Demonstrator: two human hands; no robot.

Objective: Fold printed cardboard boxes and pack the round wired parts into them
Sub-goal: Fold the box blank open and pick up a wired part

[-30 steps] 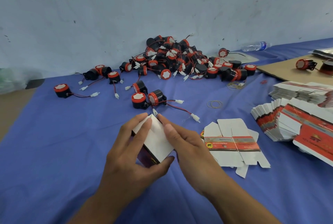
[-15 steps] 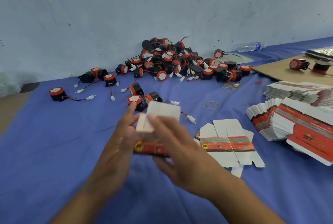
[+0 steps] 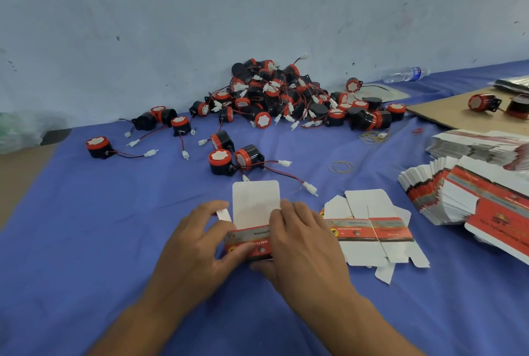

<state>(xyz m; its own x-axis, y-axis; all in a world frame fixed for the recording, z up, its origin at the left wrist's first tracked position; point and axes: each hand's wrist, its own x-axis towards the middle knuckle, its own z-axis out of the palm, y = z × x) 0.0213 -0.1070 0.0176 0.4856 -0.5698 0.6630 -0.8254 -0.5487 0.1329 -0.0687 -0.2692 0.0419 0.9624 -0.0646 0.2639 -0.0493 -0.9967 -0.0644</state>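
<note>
Toward the near middle of the blue cloth (image 3: 86,241), one printed box (image 3: 255,207) is half formed: its red band is squared up between the hands and its white lid flap stands open toward the wall. The left hand (image 3: 197,244) has its grip curled round the box's left end; the right hand (image 3: 303,244) has its grip pinched on the right end. No part shows inside it, and no finished box shows anywhere. Against the far edge lies a big pile of round wired parts (image 3: 286,95), and the nearest loose part (image 3: 220,161) sits just beyond the box. A flat blank (image 3: 372,229) lies beside the right hand, and stacks of blanks (image 3: 458,198) lie near the right edge. Nearly all the packing looks left to do.
</note>
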